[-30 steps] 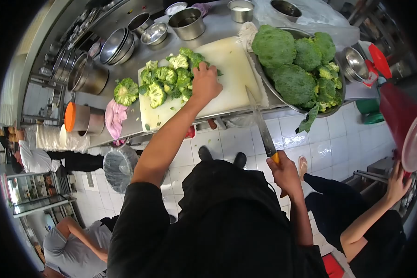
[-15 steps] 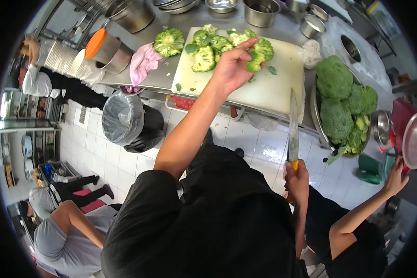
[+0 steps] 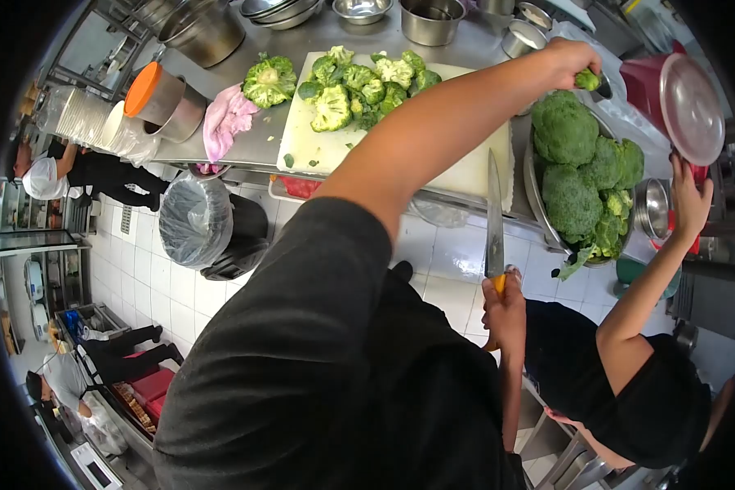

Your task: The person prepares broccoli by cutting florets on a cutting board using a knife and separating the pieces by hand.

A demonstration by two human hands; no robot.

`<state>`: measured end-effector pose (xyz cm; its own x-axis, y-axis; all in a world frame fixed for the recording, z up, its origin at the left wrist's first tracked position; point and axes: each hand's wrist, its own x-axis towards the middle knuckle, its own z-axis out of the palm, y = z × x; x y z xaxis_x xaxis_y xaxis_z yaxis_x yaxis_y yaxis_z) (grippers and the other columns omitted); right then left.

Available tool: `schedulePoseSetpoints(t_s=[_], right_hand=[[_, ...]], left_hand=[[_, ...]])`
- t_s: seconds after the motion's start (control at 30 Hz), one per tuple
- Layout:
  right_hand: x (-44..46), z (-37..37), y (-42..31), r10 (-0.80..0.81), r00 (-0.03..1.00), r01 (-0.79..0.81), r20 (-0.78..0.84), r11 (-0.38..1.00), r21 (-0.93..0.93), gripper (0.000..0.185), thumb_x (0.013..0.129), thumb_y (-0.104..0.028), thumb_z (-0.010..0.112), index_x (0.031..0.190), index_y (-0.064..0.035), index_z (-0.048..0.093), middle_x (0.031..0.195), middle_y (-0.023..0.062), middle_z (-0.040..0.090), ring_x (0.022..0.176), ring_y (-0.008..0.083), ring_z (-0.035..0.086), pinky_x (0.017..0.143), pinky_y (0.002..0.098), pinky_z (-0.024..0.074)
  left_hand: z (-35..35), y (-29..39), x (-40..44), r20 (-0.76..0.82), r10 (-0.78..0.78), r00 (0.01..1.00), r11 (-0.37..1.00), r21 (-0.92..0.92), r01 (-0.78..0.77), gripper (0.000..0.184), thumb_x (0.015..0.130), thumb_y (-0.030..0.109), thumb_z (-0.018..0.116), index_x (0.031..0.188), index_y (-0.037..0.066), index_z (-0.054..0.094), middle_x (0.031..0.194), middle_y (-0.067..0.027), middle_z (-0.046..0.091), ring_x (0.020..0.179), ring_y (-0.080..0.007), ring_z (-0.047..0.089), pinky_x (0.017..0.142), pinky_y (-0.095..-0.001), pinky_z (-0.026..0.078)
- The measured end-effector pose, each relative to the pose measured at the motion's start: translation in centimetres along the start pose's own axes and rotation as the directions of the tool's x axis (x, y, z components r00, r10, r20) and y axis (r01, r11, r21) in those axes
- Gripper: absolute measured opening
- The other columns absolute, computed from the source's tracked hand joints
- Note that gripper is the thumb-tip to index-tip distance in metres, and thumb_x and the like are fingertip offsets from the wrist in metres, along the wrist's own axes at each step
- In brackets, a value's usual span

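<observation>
My left hand (image 3: 576, 65) reaches across to the far right, closed around a small green broccoli floret (image 3: 586, 79). It is beside the mouth of a metal container (image 3: 603, 88) in clear plastic. My right hand (image 3: 505, 312) grips a long knife (image 3: 495, 224) by its yellow handle, blade pointing away from me at the board's near right edge. Cut broccoli florets (image 3: 359, 90) lie on the white cutting board (image 3: 298, 147), partly hidden by my left arm. A metal bowl (image 3: 533, 184) right of the board holds whole broccoli heads (image 3: 570, 192).
A pink cloth (image 3: 230, 121) and a broccoli piece (image 3: 269, 82) sit left of the board. Metal pots (image 3: 431, 23) and bowls (image 3: 363, 8) line the back. A lined bin (image 3: 196, 220) stands below. At right, a co-worker's hand (image 3: 692, 196) holds a red container (image 3: 653, 90).
My left hand has moved from above the board to the far right with the floret. The co-worker's red container has risen. My right hand still holds the knife.
</observation>
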<state>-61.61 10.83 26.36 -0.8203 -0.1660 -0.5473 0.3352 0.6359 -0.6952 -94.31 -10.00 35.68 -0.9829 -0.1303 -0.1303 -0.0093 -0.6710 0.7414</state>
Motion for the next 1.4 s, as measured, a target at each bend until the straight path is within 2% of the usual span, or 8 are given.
schedulePoseSetpoints(t_s=[0.17,0.37,0.43,0.67,0.77,0.87,1.03,1.4], right_hand=[[-0.3,0.2,0.6,-0.047,0.998,0.045,-0.042,0.998,-0.038,0.026,0.095,-0.022,0.062,0.105,0.0007,0.054,0.064,0.0055,0.052,0.051,0.0139,0.050,0.047,0.0306,0.0423],[-0.8,0.1,0.2,-0.005,0.999,0.003,-0.042,0.999,-0.037,0.023,0.095,-0.021,0.063,0.101,0.0001,0.056,0.062,0.0046,0.053,0.049,0.0126,0.050,0.047,0.0300,0.0420],[-0.8,0.4,-0.4,0.041,0.998,-0.040,-0.049,0.999,0.026,0.021,0.095,-0.021,0.062,0.099,-0.0020,0.055,0.060,0.0017,0.051,0.046,0.0096,0.049,0.043,0.0272,0.0402],[0.8,0.5,-0.2,-0.027,1.000,0.026,0.015,0.999,0.033,0.022,0.097,-0.022,0.061,0.098,-0.0014,0.054,0.059,0.0009,0.049,0.045,0.0087,0.049,0.041,0.0261,0.0407],[1.4,0.9,-1.0,-0.017,1.000,0.017,0.005,1.000,-0.001,0.025,0.097,-0.023,0.060,0.104,0.0003,0.053,0.059,0.0008,0.049,0.045,0.0090,0.049,0.040,0.0258,0.0411],[1.4,1.7,-2.3,-0.011,0.999,0.009,-0.036,0.999,-0.037,0.034,0.097,-0.023,0.060,0.118,0.0019,0.050,0.060,0.0011,0.049,0.045,0.0089,0.049,0.040,0.0254,0.0415],[0.8,3.6,-4.1,0.018,0.998,-0.019,-0.058,1.000,-0.016,0.048,0.097,-0.022,0.060,0.135,0.0023,0.042,0.062,0.0021,0.050,0.045,0.0086,0.049,0.040,0.0249,0.0417],[-3.9,9.4,-7.6,0.107,0.970,-0.088,-0.217,0.992,0.095,0.022,0.097,-0.021,0.060,0.106,-0.0015,0.056,0.059,0.0001,0.049,0.045,0.0082,0.048,0.040,0.0248,0.0390]], left_hand=[[3.6,-5.1,6.3,-0.112,0.076,0.991,0.862,0.507,-0.009,0.021,0.063,-0.009,0.078,0.077,-0.007,0.063,0.085,-0.0193,0.064,0.072,-0.0296,0.068,0.059,-0.0435,0.059],[6.7,-7.9,8.5,0.223,-0.294,0.929,0.227,0.961,-0.159,0.062,0.070,0.044,0.082,0.109,-0.003,0.069,0.110,-0.0173,0.068,0.096,-0.0331,0.066,0.079,-0.0466,0.055],[7.5,-7.1,4.6,0.113,0.033,0.993,-0.085,0.990,-0.110,0.072,0.071,0.052,0.077,0.117,-0.002,0.066,0.120,-0.0188,0.064,0.118,-0.0346,0.056,0.097,-0.0457,0.046],[-3.6,-5.4,-4.4,0.324,0.327,0.888,0.127,0.916,-0.381,0.050,0.068,0.024,0.070,0.115,0.008,0.069,0.124,-0.0227,0.058,0.123,-0.0378,0.048,0.108,-0.0452,0.036],[-11.0,-0.1,-9.3,0.310,0.277,0.910,-0.054,0.950,-0.308,0.045,0.073,0.017,0.067,0.117,0.010,0.068,0.123,-0.0200,0.059,0.119,-0.0370,0.051,0.104,-0.0424,0.041],[-18.2,2.9,-8.0,0.367,0.057,0.928,-0.361,0.875,-0.324,0.046,0.076,0.009,0.062,0.121,0.011,0.067,0.124,-0.0169,0.061,0.119,-0.0332,0.055,0.102,-0.0433,0.043],[-22.6,6.2,-7.1,0.335,-0.297,0.894,-0.454,0.775,-0.441,0.050,0.076,0.001,0.057,0.124,0.013,0.066,0.123,-0.0145,0.064,0.121,-0.0306,0.055,0.098,-0.0432,0.048],[-21.7,8.2,-3.1,0.425,-0.282,0.860,-0.084,0.882,-0.463,0.044,0.075,0.018,0.067,0.118,0.008,0.068,0.110,-0.0170,0.068,0.104,-0.0333,0.064,0.091,-0.0386,0.050]])
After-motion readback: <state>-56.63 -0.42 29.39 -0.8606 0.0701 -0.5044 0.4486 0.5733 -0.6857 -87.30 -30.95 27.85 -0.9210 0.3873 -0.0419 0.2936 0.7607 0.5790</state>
